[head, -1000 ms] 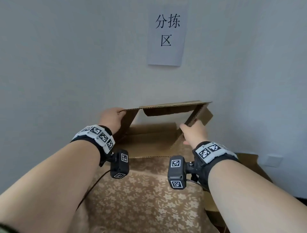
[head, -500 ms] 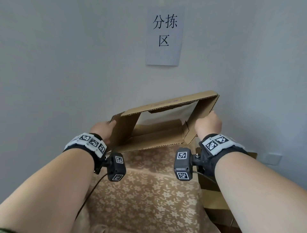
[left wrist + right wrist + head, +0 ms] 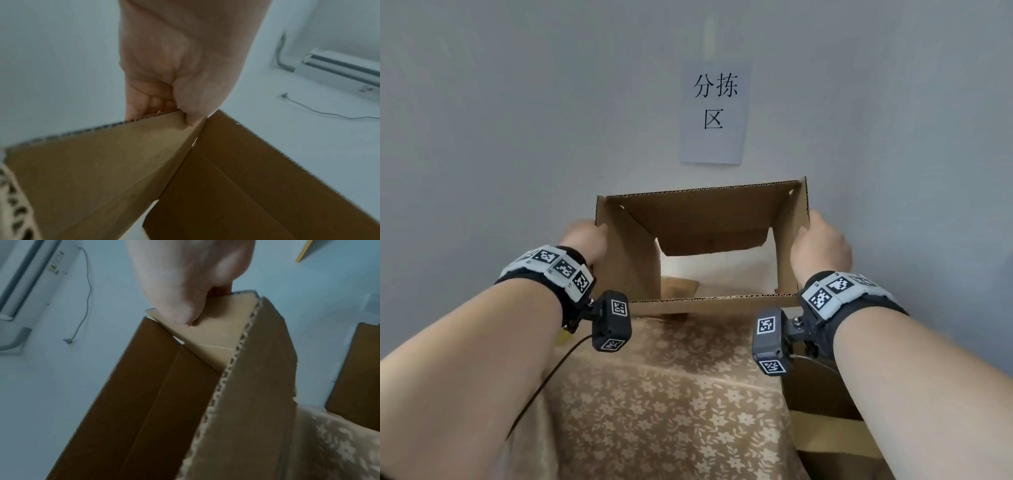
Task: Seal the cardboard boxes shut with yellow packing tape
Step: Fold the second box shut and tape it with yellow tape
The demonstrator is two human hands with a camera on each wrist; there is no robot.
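Note:
A brown cardboard box with both ends open is held up in front of the wall, squared into a tube I can see through. My left hand grips its left side flap, thumb inside and fingers outside. My right hand grips the right side flap, thumb pressed on the inner face. The box's lower edge hovers just above the floral-clothed table. No tape shows in any view.
A paper sign hangs on the grey wall behind the box. More cardboard with a yellow strip lies at the table's right side. A flat piece of cardboard rests behind the box. An air conditioner is mounted high.
The flattened, slanted box has been pushed open into a square tube and raised level. Both hands have moved apart to its left and right sides.

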